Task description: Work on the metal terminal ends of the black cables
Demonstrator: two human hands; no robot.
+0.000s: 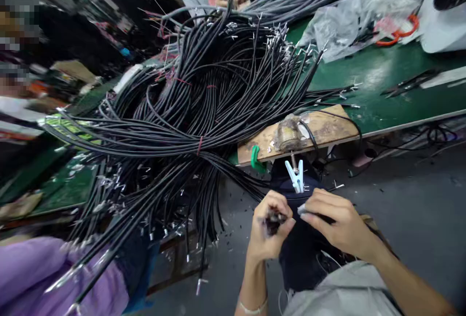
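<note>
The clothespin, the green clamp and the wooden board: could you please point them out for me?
clothespin (297, 176), head view, on its pale blue body.
green clamp (256, 157), head view, on its curved jaw.
wooden board (329, 125), head view, on its bare top.

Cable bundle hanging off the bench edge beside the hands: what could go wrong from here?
1. The cable bundle overhangs the table edge; tugging one strand could drag the heap down.
2. Bare metal terminals stick out close to the left hand and could scratch it.
3. The right hand pinches a small light piece; with the white clip just above, it might slip to the littered floor and get lost.
</note>
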